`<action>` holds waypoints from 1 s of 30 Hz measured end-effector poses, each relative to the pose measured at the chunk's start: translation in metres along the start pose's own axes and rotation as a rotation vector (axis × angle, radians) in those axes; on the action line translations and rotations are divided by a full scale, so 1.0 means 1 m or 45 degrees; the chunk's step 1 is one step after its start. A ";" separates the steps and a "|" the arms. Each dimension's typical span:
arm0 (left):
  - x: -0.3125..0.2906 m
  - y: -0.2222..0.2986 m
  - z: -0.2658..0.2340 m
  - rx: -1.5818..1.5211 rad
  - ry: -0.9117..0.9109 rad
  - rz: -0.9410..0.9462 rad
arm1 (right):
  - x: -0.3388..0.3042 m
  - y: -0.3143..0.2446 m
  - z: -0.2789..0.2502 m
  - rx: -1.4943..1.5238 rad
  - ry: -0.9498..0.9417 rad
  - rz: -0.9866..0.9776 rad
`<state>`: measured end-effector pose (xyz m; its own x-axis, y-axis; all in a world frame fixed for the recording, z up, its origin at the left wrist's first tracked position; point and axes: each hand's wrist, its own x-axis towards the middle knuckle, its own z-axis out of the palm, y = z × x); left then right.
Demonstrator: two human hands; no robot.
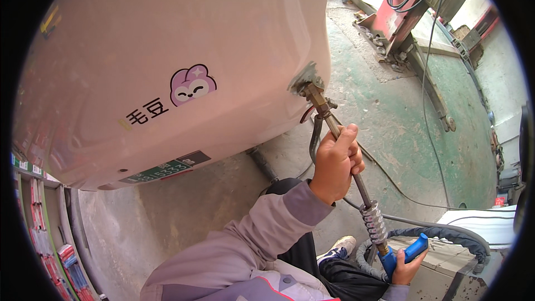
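Note:
A pink car body panel (pixel 245 50) fills the upper left, with a scraped grey patch (pixel 301 74) near its right edge. Against that patch rests the brass head (pixel 317 96) of a long dent puller, which has a metal shaft (pixel 362 189), a coil spring (pixel 374 223) and a blue handle (pixel 415 247). My left hand (pixel 336 163) is wrapped around the upper shaft, just below the head. Lower right, my right hand (pixel 408 267) grips the blue handle; part of its fingers is hidden behind the handle.
A thick sleeved cable (pixel 446 234) loops over a pale machine cabinet (pixel 440 267) at the lower right. Thin cables cross the green floor (pixel 384 139). A red lift post (pixel 398 11) with a metal arm (pixel 429 81) stands upper right. Shelves (pixel 47 234) line the left edge.

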<state>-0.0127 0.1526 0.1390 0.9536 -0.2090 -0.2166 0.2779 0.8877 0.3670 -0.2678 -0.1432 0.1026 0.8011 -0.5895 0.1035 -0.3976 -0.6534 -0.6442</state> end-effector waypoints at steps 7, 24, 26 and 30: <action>-0.007 -0.038 -0.027 0.026 -0.199 0.114 | 0.001 -0.004 -0.005 0.070 0.015 -0.035; -0.052 -0.089 0.002 0.013 -0.111 -0.397 | 0.009 0.011 -0.007 0.066 -0.009 -0.062; -0.064 -0.119 -0.009 -0.184 -0.128 -0.204 | 0.010 0.008 -0.008 0.079 -0.053 0.026; -0.063 -0.122 -0.023 0.070 -0.199 -0.218 | 0.015 0.003 -0.007 0.088 -0.086 0.087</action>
<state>-0.1093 0.0671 0.0865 0.8970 -0.4196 -0.1388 0.4391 0.8109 0.3868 -0.2600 -0.1575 0.1072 0.8025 -0.5966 0.0080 -0.4222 -0.5772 -0.6990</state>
